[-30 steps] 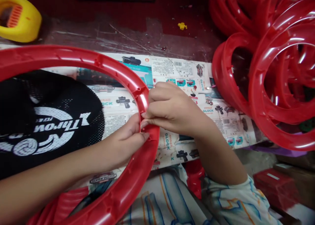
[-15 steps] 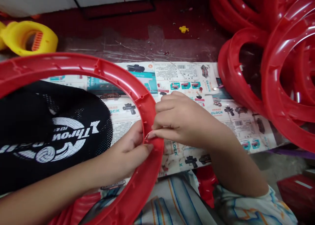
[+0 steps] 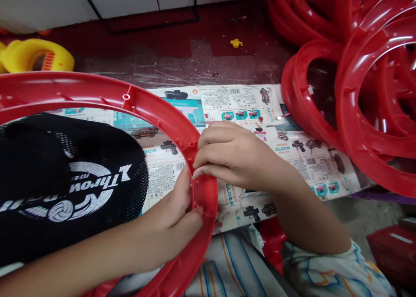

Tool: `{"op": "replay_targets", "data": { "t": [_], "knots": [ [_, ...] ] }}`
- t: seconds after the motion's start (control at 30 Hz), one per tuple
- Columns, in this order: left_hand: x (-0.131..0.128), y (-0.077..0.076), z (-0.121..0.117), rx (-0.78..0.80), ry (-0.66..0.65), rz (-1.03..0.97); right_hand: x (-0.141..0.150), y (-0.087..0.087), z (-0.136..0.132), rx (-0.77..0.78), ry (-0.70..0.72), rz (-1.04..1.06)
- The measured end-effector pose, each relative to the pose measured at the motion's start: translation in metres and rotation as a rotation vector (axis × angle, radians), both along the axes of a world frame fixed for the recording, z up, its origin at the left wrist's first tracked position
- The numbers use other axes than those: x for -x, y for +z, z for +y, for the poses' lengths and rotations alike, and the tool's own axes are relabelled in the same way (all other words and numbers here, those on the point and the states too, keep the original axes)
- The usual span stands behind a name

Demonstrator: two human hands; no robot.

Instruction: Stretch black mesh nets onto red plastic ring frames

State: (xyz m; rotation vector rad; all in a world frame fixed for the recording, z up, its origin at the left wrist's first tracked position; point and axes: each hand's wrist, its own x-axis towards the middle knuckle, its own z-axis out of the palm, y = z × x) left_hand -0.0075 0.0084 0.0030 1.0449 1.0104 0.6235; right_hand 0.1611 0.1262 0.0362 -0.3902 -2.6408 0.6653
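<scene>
Presently, the red ring [image 3: 208, 193] is pinched at its inner rim by left hand [image 3: 177, 214] and right hand [image 3: 234, 156]; mesh seating is judged underway, with firm fingertip pressure needed next.

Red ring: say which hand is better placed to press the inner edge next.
Probably the left hand: it lies inside the red ring with fingers on its inner edge. The right hand grips from outside.

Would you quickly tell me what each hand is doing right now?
Left hand: closed, pinching the inner edge of the red plastic ring.
Right hand: closed, fingers curled, gripping the same ring from outside.
</scene>
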Motion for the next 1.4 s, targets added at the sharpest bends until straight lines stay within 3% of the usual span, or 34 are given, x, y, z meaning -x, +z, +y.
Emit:
{"op": "replay_targets", "data": {
  "t": [0.13, 0.23, 0.3, 0.37, 0.57, 0.73, 1.13, 1.4],
  "knots": [
    [-0.001, -0.001, 0.001, 0.115, -0.014, -0.129, -0.001, 0.000, 0.003, 0.023, -0.008, -0.067],
    [-0.009, 0.001, 0.004, 0.221, 0.169, -0.249, 0.000, 0.002, 0.002, 0.017, -0.018, -0.118],
    [-0.015, 0.002, 0.006, 0.241, 0.332, -0.235, 0.000, 0.002, 0.001, -0.004, -0.036, -0.141],
    [-0.019, 0.003, 0.009, 0.216, 0.398, -0.163, -0.001, 0.002, 0.000, -0.048, -0.059, -0.156],
    [-0.012, 0.003, 0.014, 0.229, 0.234, -0.036, -0.005, 0.003, 0.003, -0.173, -0.032, -0.116],
    [-0.010, 0.003, 0.010, 0.292, 0.090, -0.138, -0.001, 0.003, 0.001, -0.162, 0.000, -0.069],
    [-0.013, 0.009, 0.011, 0.316, 0.161, -0.353, -0.004, 0.006, 0.009, 0.090, 0.041, 0.019],
    [-0.008, 0.012, 0.008, 0.275, 0.101, -0.393, -0.004, 0.008, 0.007, 0.084, 0.045, 0.015]
  ]
}}
